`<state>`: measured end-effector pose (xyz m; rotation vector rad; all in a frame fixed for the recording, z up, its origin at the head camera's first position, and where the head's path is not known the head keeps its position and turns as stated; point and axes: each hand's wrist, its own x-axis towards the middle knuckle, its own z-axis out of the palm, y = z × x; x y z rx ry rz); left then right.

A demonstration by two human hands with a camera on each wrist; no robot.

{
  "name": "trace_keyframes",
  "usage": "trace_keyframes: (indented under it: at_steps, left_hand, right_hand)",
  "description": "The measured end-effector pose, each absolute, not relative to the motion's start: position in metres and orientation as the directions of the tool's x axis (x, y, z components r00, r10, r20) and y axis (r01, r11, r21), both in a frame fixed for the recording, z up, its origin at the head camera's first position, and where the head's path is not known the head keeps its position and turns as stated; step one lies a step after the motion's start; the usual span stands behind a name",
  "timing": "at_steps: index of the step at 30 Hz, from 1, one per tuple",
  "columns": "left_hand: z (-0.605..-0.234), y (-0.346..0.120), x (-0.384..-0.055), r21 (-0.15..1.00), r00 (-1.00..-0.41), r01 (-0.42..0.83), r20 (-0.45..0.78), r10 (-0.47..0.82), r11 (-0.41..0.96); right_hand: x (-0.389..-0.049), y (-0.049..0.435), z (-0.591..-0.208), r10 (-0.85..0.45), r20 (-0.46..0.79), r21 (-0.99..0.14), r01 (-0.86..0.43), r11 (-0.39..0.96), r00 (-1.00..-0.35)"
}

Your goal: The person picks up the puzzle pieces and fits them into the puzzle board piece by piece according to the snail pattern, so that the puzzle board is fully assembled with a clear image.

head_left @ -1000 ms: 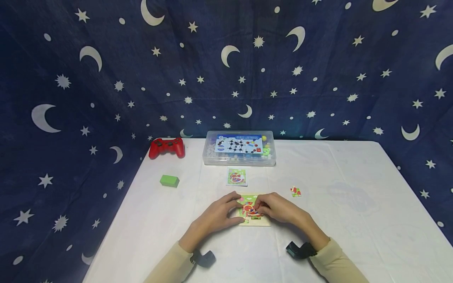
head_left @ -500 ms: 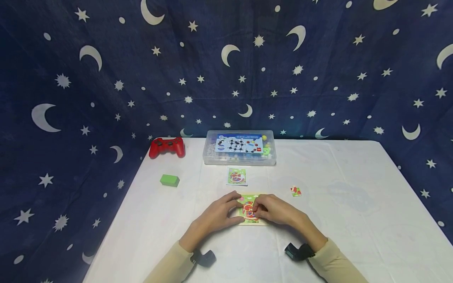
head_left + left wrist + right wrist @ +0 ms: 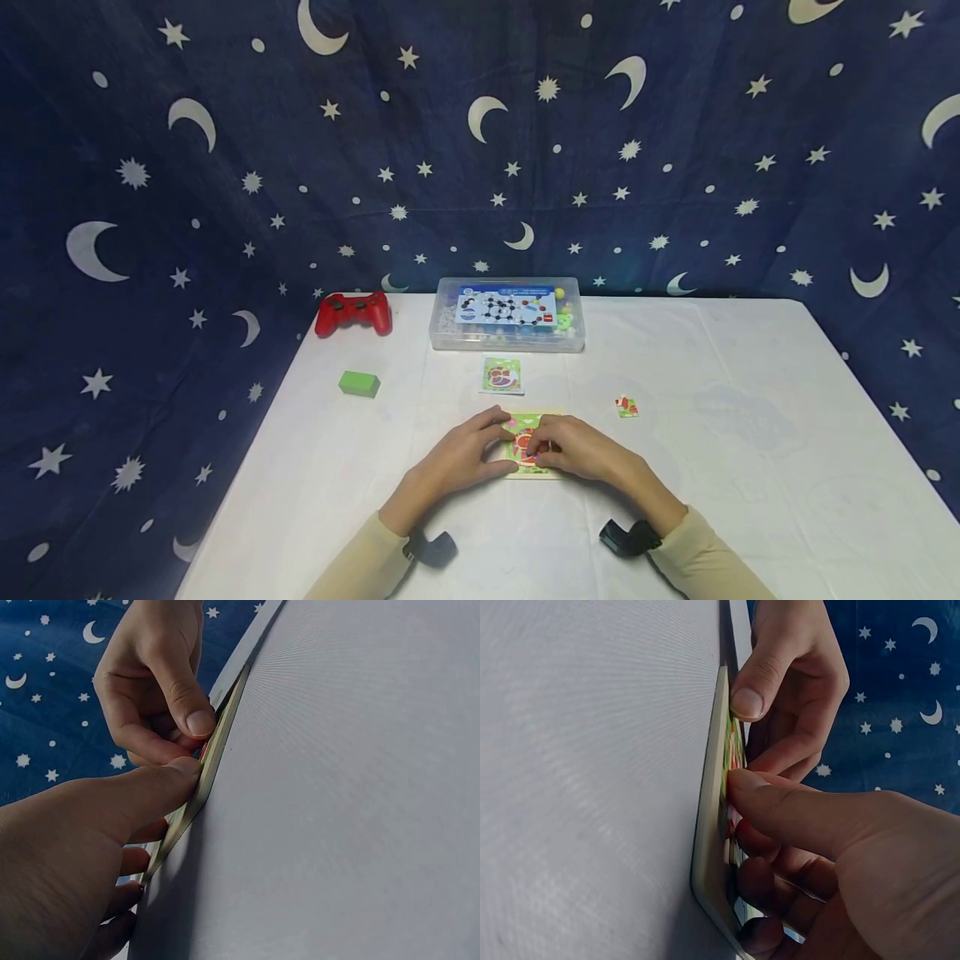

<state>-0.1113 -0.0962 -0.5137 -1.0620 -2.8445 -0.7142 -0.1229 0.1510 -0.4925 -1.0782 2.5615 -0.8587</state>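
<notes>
A small square jigsaw puzzle (image 3: 534, 418) in a pale wooden tray lies on the white table, its picture green with a red figure. My left hand (image 3: 468, 452) holds the tray by its left side, thumb at the near edge and fingers spread along the far part. Over the picture, my right hand (image 3: 581, 446) has its thumb and curled forefinger close together, pinching a puzzle piece (image 3: 532, 454) low against the board; the fingers hide most of it. In the right wrist view the right thumb (image 3: 761, 791) sits right at the tray's face.
Behind the tray lies a picture card (image 3: 502, 376) with a similar design. Loose puzzle pieces (image 3: 627, 407) rest to the right. Farther back stand a clear plastic box (image 3: 507, 337) and a red game controller (image 3: 353, 314), with a green block (image 3: 359, 384) at left.
My right hand has moved slightly left and toward me over the puzzle, lowering the piece onto the board. A dark gap seen earlier near the tray's bottom is now out of sight. The left hand stays put.
</notes>
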Motion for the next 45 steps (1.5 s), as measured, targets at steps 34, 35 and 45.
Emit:
trace_keyframes:
  at_steps: [34,35,45]
  left_hand:
    - [-0.517,-0.097,-0.109,0.401,-0.772,0.625,0.184,0.609,0.670]
    - [-0.517,-0.097,-0.109,0.404,-0.771,0.624,0.184,0.609,0.669]
    - [-0.517,-0.097,-0.109,0.398,-0.764,0.635,0.192,0.617,0.662]
  right_hand:
    - [-0.131,0.198,-0.483,-0.483,0.050,-0.536,-0.431,0.725,-0.874]
    - [-0.132,0.202,-0.484,-0.467,0.053,-0.537,-0.420,0.732,-0.883]
    - [-0.139,0.238,-0.486,-0.351,0.016,-0.547,-0.302,0.780,-0.936]
